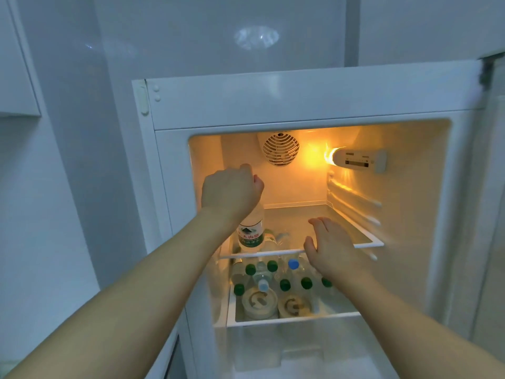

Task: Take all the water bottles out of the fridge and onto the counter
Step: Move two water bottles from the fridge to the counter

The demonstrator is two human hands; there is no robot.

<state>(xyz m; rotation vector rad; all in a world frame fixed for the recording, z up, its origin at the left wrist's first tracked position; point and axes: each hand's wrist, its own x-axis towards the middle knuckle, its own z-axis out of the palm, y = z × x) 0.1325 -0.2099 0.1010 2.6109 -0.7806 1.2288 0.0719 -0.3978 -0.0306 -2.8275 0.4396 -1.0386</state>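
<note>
Presently, a clear ribbed plastic water bottle with a green-and-white label (pixel 250 231) stands on the upper glass shelf (pixel 363 236) of the white fridge (pixel 300 102), its top gripped by the left hand (pixel 231 191). The right hand (pixel 332 247) hovers flat, fingers relaxed. Green- and blue-capped bottles (pixel 284 280) crowd the shelf below.

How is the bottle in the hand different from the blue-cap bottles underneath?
The held bottle stands on the top shelf, its cap hidden by the left hand; the blue-cap bottles stand on the lower shelf, caps showing, untouched. The held bottle shows a green label; theirs can't be seen. All are clear and upright.
</note>
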